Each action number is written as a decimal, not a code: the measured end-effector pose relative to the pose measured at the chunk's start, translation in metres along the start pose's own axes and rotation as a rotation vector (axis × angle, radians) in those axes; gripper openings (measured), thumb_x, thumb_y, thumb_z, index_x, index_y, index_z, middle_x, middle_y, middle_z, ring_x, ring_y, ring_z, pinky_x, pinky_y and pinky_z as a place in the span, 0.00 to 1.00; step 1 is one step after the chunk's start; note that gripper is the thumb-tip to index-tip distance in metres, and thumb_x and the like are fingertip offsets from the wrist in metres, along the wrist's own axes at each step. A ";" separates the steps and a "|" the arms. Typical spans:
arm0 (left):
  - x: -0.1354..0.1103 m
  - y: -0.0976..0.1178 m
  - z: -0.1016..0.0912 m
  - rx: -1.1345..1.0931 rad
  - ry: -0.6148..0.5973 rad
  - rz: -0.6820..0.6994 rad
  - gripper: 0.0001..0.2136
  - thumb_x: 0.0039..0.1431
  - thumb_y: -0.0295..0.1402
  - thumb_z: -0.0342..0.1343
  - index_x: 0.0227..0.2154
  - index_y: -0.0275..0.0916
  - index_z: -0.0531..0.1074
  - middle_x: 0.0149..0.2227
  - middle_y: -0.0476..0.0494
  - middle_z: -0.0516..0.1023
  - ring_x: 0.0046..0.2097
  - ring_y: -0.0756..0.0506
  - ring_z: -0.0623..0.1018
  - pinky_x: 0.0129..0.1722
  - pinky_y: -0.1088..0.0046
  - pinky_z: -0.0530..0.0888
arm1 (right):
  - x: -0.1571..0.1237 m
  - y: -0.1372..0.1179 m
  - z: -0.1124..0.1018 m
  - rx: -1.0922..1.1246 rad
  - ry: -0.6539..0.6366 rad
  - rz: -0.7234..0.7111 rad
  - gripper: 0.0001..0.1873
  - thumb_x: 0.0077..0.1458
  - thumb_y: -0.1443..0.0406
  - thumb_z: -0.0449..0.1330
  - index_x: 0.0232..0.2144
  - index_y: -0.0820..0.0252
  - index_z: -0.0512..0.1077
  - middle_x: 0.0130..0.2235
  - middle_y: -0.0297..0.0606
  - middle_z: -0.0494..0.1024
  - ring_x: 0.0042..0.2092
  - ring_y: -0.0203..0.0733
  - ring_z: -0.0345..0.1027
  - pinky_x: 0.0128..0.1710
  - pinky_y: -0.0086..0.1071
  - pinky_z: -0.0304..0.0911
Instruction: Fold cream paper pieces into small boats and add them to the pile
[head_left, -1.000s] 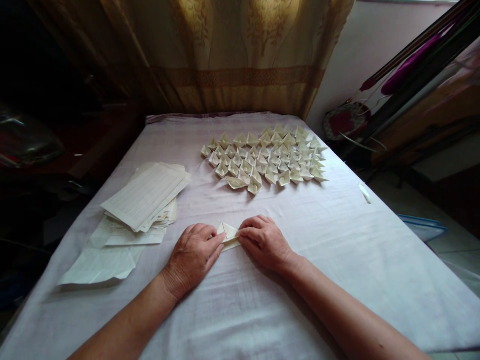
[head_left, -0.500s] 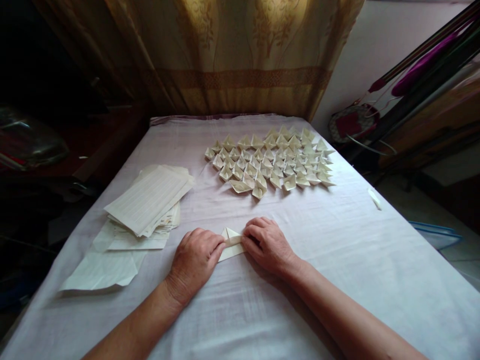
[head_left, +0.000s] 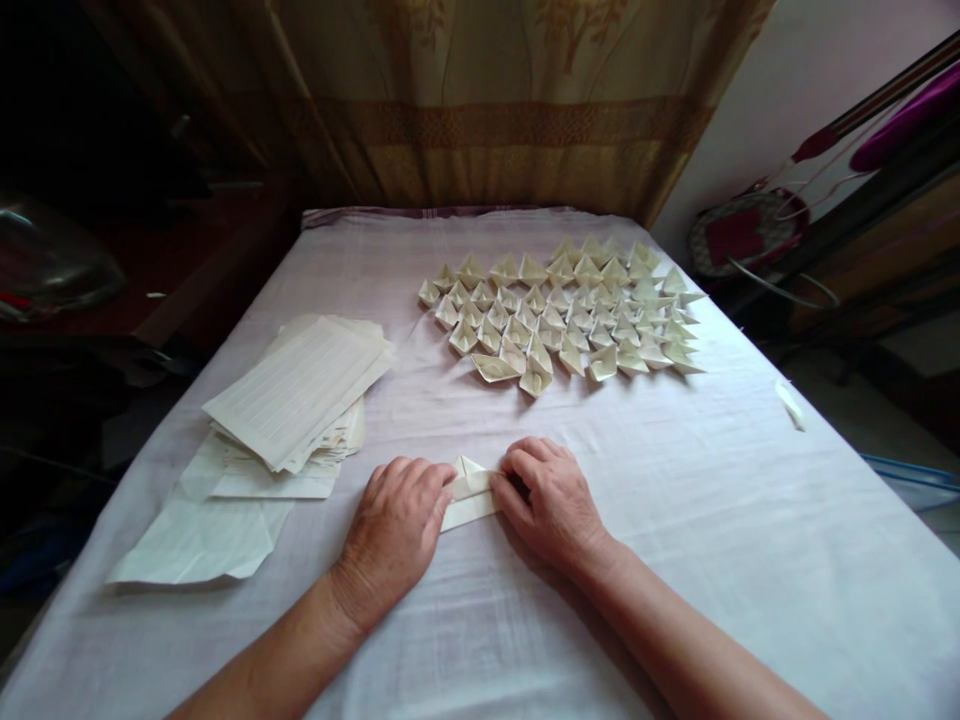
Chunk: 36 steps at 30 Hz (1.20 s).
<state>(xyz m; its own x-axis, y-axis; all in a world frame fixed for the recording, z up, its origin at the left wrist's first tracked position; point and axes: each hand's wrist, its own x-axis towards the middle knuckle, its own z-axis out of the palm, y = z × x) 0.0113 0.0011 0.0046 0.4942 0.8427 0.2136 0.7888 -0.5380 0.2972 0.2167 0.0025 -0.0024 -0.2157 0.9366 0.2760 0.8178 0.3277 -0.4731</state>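
Observation:
A partly folded sheet of paper (head_left: 471, 490) lies on the cloth between my hands, its peak pointing away from me and a flat strip along the near side. My left hand (head_left: 397, 510) grips its left end, fingers curled with the thumb pressed on the fold. At the right end, my right hand (head_left: 551, 500) pinches the paper between thumb and fingers. Both hands hide the ends of the paper. Beyond them, several folded paper boats (head_left: 555, 315) stand packed together in rows on the cloth.
To the left lies a stack of lined paper sheets (head_left: 300, 390), with a creased loose sheet (head_left: 202, 545) partly under it. A small white scrap (head_left: 790, 406) is near the right edge of the cloth-covered table (head_left: 675, 540). A curtain (head_left: 480, 150) hangs behind.
The folded paper's upper band now shows as a flap folded up across the base of the peak. Both hands keep hold of the ends. The view has shifted slightly.

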 end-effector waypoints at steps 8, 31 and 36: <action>-0.003 -0.003 0.003 -0.009 0.029 -0.008 0.10 0.64 0.26 0.52 0.47 0.41 0.69 0.40 0.45 0.75 0.41 0.43 0.71 0.43 0.63 0.67 | -0.001 0.000 0.004 -0.033 0.018 0.010 0.07 0.58 0.67 0.56 0.27 0.58 0.67 0.32 0.38 0.72 0.35 0.42 0.64 0.38 0.35 0.55; -0.012 -0.027 -0.009 0.030 0.021 0.269 0.15 0.66 0.27 0.51 0.49 0.51 0.75 0.44 0.46 0.76 0.45 0.45 0.73 0.45 0.66 0.70 | 0.001 0.001 0.002 0.061 -0.023 0.055 0.02 0.56 0.67 0.60 0.31 0.57 0.73 0.36 0.37 0.74 0.39 0.42 0.67 0.41 0.35 0.58; -0.019 -0.035 -0.015 0.061 0.040 0.312 0.17 0.66 0.24 0.48 0.49 0.50 0.75 0.45 0.44 0.77 0.46 0.45 0.73 0.46 0.66 0.70 | 0.000 0.009 0.002 0.156 -0.004 0.019 0.06 0.57 0.69 0.58 0.31 0.58 0.75 0.36 0.38 0.75 0.37 0.40 0.68 0.39 0.34 0.60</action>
<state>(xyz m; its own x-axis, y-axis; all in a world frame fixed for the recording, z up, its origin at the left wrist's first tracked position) -0.0315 0.0036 0.0037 0.7022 0.6348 0.3225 0.6222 -0.7672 0.1555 0.2230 0.0057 -0.0090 -0.2035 0.9432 0.2625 0.7290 0.3250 -0.6025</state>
